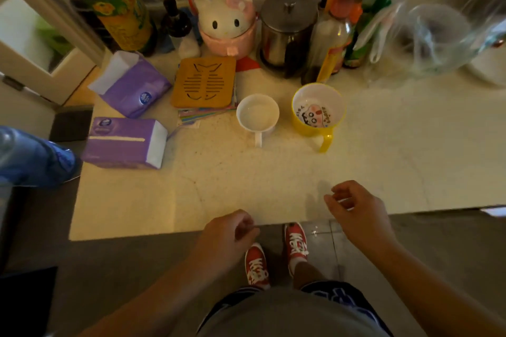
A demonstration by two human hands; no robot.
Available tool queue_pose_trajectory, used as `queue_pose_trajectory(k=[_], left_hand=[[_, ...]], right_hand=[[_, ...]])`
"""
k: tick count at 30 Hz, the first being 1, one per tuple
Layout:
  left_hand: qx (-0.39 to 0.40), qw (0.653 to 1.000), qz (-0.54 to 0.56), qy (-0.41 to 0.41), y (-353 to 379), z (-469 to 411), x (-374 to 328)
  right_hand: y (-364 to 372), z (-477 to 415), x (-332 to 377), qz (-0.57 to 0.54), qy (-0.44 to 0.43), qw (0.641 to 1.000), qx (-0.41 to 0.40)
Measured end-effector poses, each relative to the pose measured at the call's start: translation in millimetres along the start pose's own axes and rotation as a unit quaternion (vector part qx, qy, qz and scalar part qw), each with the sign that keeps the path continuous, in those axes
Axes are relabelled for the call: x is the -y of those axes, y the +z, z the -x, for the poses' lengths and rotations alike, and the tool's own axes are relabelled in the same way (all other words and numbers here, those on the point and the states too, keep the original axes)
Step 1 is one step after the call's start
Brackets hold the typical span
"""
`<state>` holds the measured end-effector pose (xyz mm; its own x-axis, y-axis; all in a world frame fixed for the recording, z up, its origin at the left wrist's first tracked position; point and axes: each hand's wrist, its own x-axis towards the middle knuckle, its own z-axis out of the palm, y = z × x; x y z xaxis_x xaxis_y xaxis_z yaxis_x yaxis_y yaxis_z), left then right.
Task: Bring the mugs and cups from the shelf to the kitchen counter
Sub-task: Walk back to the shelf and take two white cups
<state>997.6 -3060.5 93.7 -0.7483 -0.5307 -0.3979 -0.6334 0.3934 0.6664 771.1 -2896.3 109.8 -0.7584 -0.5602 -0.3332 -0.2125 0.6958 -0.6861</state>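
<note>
Both hands empty at near bench edge: left hand [228, 230] fingers loosely curled, right hand [353, 206] fingers half-curled, grasping nothing. On bench [246, 172] further in, white mug [257, 115] and yellow mug [317, 111] upright, side by side, apart, handles facing the person. Behind: tissue packs [128, 107], wooden trivet [204, 81], steel canister [287, 31].
</note>
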Motion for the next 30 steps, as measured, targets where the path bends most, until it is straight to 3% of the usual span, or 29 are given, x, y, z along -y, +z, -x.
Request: queue_pose_trajectory(k=[4,9,17,25,30], left_hand=[[0.116,0.992,-0.028,-0.027,24,33,37],[0.155,0.982,-0.026,-0.108,44,41,85],[0.247,0.952,-0.119,-0.139,79,15,93],[0.317,0.919,-0.227,-0.059,139,-14,20],[0.367,0.887,-0.280,0.007,207,-4,-49]], right_hand=[[20,52,-20,-0.002,0.048,0.998,0.051],[38,104,-59,-0.007,0.117,0.989,0.092],[32,178,-164,-0.022,0.288,0.956,0.045],[30,293,-260,-0.140,0.493,0.858,-0.036],[29,374,-292,-0.233,0.554,0.796,-0.073]])
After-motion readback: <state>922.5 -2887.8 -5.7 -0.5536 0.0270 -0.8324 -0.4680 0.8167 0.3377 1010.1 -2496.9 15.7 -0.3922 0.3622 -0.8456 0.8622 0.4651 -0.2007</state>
